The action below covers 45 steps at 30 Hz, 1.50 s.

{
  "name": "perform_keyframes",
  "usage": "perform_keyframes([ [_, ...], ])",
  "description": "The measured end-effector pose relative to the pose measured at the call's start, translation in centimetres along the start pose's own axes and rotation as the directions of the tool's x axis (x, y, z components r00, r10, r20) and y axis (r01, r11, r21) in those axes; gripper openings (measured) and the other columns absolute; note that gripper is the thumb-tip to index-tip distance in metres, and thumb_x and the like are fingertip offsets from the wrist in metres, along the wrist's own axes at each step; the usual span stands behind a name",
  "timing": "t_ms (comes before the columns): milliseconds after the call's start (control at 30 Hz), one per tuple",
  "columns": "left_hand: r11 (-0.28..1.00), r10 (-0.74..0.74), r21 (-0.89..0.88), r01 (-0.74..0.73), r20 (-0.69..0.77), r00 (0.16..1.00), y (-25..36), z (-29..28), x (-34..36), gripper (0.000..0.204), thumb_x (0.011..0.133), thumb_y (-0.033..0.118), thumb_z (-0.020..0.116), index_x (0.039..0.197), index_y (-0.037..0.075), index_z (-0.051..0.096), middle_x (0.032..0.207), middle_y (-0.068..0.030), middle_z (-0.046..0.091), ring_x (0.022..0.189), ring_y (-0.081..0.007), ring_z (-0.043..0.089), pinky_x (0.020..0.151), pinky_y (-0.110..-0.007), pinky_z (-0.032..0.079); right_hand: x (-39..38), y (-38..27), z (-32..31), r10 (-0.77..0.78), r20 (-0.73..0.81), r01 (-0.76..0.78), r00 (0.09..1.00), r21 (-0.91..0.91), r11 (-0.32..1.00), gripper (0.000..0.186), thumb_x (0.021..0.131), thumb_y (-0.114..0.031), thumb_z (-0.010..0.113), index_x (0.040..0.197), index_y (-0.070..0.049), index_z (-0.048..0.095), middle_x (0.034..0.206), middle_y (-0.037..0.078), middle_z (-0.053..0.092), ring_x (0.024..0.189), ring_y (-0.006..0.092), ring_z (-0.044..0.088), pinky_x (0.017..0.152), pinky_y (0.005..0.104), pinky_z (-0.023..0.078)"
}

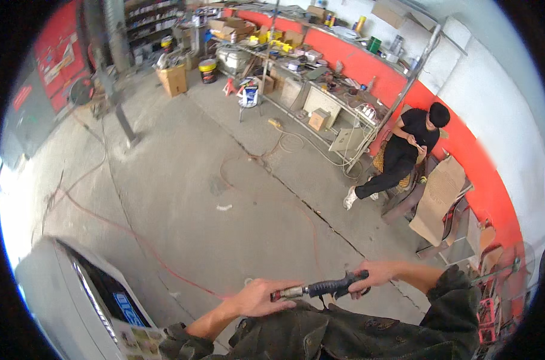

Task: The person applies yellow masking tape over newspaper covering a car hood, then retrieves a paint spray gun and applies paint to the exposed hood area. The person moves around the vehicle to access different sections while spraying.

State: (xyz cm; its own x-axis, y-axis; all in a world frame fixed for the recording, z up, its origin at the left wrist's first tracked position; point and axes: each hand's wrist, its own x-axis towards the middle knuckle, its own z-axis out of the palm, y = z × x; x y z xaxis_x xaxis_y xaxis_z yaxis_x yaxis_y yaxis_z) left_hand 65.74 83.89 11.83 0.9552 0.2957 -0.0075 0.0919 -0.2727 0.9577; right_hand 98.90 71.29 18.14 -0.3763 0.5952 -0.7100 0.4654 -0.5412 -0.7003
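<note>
At the bottom centre I hold a black-handled air tool [323,289] across my body. My left hand [263,296] is closed round the red-and-metal hose fitting [290,293] at its left end. My right hand [374,275] grips the black right end of the tool. A thin red hose [158,259] lies on the floor and runs toward my left hand. A grey car's corner [50,288], with a dark plate on it, stands at the lower left.
A co-worker [413,141] sits by the red wall beside a cardboard-covered chair [437,198]. A long cluttered workbench [320,81], a box [173,81] and a bucket [207,73] line the back. A metal post [122,126] stands left; cables [287,141] cross the cracked floor [236,216].
</note>
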Motion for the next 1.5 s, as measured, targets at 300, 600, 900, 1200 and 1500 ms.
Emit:
perform_keyframes([
  [300, 0.975, -0.222, 0.032, 0.221, 0.045, 0.974, -1.7, -18.6, 12.6, 0.036, 0.087, 0.038, 0.077, 0.117, 0.018, 0.072, 0.078, -0.0072, 0.069, 0.061, -0.0140, 0.057, 0.063, -0.030, 0.050, 9.3, -7.7, -13.2, -0.328, -0.129, 0.296, 0.936, -0.221, 0.929, 0.043, 0.097, -0.042, 0.066, 0.087, -0.001, 0.068, 0.066, 0.012, 0.065, 0.057, 0.0203, 0.061, 0.054, 0.0391, 0.047],
  [600, 0.789, -0.614, 0.021, 0.613, 0.026, 0.789, -7.1, -38.9, 32.2, 0.033, 0.086, 0.028, 0.079, 0.113, 0.010, 0.074, 0.067, -0.0016, 0.064, 0.061, -0.0044, 0.054, 0.058, -0.024, 0.047, 22.5, -14.0, -37.7, -0.718, -0.163, 0.441, 0.676, -0.691, 0.572, 0.038, 0.093, -0.043, 0.067, 0.098, -0.006, 0.067, 0.068, 0.017, 0.064, 0.065, 0.0390, 0.063, 0.055, 0.0459, 0.048],
  [900, 0.879, -0.428, -0.255, 0.402, -0.793, 0.433, -25.2, -58.8, 37.2, 0.031, 0.088, 0.022, 0.074, 0.068, 0.004, 0.057, 0.053, 0.0022, 0.049, 0.046, -0.0070, 0.044, 0.042, -0.027, 0.034, 36.7, -25.1, -68.3, -0.486, -0.422, 0.106, 0.765, -0.662, 0.742, 0.046, 0.090, -0.054, 0.065, 0.090, -0.009, 0.072, 0.068, 0.017, 0.064, 0.063, 0.0362, 0.063, 0.060, 0.0457, 0.048],
  [1200, 0.846, -0.532, -0.530, 0.051, -0.838, 0.122, -37.0, -75.4, 48.1, 0.037, 0.092, 0.018, 0.069, 0.064, 0.008, 0.046, 0.049, 0.0013, 0.044, 0.038, -0.0072, 0.039, 0.035, -0.027, 0.028, 51.2, -35.8, -96.2, -0.483, -0.739, -0.176, 0.469, -0.614, 0.769, 0.045, 0.075, -0.033, 0.072, 0.115, -0.012, 0.069, 0.089, 0.015, 0.072, 0.084, 0.0346, 0.070, 0.076, 0.0465, 0.054],
  [1500, 0.806, -0.531, -0.469, 0.360, -0.842, 0.091, -46.7, -91.1, 57.4, 0.034, 0.094, 0.033, 0.070, 0.094, 0.000, 0.061, 0.072, -0.0081, 0.059, 0.062, -0.0175, 0.054, 0.053, -0.036, 0.044, 58.4, -49.3, -127.8, -0.632, -0.771, -0.375, 0.077, -0.610, 0.699, 0.047, 0.069, -0.023, 0.077, 0.114, -0.011, 0.071, 0.109, 0.013, 0.072, 0.102, 0.0324, 0.068, 0.087, 0.0427, 0.055],
])
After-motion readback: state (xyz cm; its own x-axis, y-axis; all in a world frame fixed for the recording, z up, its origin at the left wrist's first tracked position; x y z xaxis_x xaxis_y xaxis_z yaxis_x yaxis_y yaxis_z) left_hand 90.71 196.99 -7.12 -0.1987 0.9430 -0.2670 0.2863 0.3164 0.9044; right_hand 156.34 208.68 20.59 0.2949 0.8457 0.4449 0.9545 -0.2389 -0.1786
